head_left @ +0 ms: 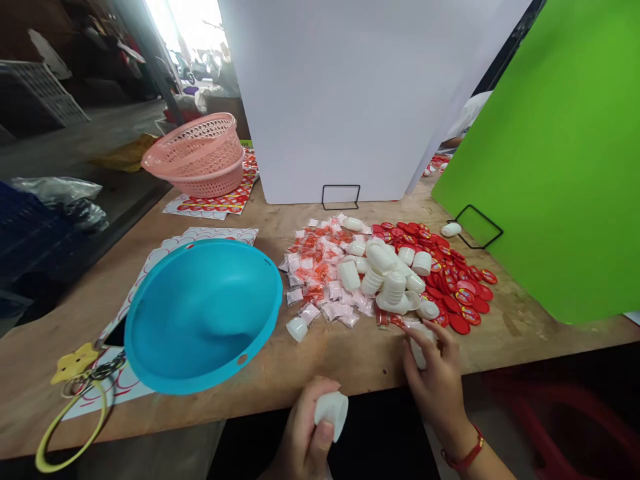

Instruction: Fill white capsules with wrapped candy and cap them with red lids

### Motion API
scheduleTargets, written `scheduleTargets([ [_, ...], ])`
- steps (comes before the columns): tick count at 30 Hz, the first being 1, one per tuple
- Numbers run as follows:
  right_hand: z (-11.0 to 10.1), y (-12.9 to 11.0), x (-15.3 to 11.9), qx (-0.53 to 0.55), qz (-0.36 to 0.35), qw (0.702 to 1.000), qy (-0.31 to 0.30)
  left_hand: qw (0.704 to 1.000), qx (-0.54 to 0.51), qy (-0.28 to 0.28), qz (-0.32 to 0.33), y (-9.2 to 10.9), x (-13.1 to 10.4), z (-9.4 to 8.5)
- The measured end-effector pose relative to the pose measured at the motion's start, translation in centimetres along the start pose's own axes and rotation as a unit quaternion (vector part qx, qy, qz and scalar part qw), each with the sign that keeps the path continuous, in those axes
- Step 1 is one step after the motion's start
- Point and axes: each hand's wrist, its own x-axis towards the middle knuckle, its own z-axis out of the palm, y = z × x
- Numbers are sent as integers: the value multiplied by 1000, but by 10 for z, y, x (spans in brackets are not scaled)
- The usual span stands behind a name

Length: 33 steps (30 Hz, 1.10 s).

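Left hand (311,427): clamped round a cup (333,409), nearer than the pile (393,287), long axis roughly left-right, mouth rightward!
Right hand (440,373): nearer the pile, closed about a white piece (418,352) at its front.
Basin (150,320): left of the pile.
Sachets (315,267): crowding its left, some before it.
Discs (465,297): hugging its right.
White board (345,100): walling off behind it.

Left hand (306,427) holding cup (334,408), blue basin (183,320)
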Motion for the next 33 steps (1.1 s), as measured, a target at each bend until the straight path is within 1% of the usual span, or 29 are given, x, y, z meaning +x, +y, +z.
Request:
scheduleTargets([
  [1,0,-8,4,23,-19,1000,3,1000,-5,8,19,-3,-3,0],
  [2,2,-18,10,56,-40,998,-9,999,-6,16,34,-6,-5,0],
  [4,12,-42,28,135,-82,985,-72,999,11,21,40,-10,-4,-5],
  [5,21,-54,39,168,-105,974,-111,999,31,13,35,-11,-1,-9],
  [7,44,-76,63,201,-146,953,-173,996,86,-15,22,-9,7,-18],
  [9,70,-94,85,199,-180,935,-230,989,140,-44,14,-3,17,-27],
  [11,90,-108,101,173,-203,927,-265,982,176,-64,13,4,27,-34],
  [12,96,-113,106,157,-204,928,-269,980,188,-70,14,7,31,-36],
  [14,97,-119,109,134,-191,939,-251,976,202,-78,20,12,39,-40],
  [17,79,-114,98,117,-137,964,-194,976,206,-67,25,15,48,-47],
  [19,63,-100,83,95,-99,977,-166,977,199,-70,24,16,53,-51],
  [21,51,-81,66,76,-68,984,-148,978,190,-89,21,17,57,-53],
  [24,42,-55,45,54,-53,986,-148,977,181,-111,16,19,59,-54],
  [26,41,-46,37,34,-59,984,-164,978,179,-112,9,18,59,-53],
  [29,43,-48,38,-3,-67,983,-170,979,174,-104,2,17,59,-50],
  [33,51,-63,54,-65,-80,979,-178,980,164,-109,-13,19,57,-51],
])
